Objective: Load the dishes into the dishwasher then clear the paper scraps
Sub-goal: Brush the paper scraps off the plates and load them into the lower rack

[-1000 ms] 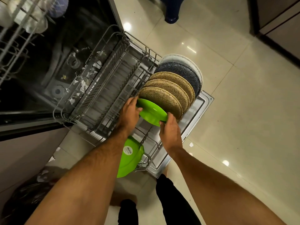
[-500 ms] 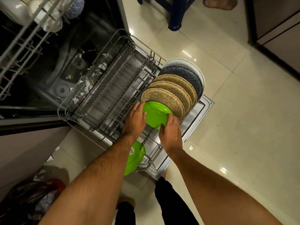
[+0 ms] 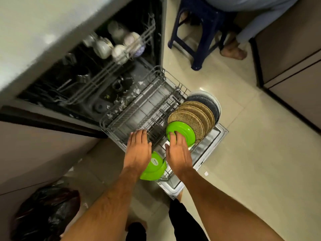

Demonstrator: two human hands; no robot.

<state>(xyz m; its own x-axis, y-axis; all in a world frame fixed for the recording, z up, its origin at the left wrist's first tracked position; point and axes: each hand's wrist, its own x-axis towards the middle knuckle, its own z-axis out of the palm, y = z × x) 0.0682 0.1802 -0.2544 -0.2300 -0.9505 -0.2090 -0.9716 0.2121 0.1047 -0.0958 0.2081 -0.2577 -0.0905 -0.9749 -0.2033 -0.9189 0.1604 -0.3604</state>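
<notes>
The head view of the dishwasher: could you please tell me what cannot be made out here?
- Upper rack: the cups are motion-blurred; their number is unclear.
- Second green plate: partly hidden by the left hand.
- White plate: only its rim shows behind the dark plate.
- Green plate: its lower edge lies behind the right hand, so its seating in the lower rack is unseen.
- Black bag: cut off by the bottom edge.

Room lighting is dim and warm, with pale ceiling-light glare on the glossy floor tiles (image 3: 246, 140). The dishwasher interior (image 3: 97, 87) sits in deep shadow. Motion blur softens the countertop (image 3: 43, 37); wide-angle distortion bends the frame edges.
</notes>
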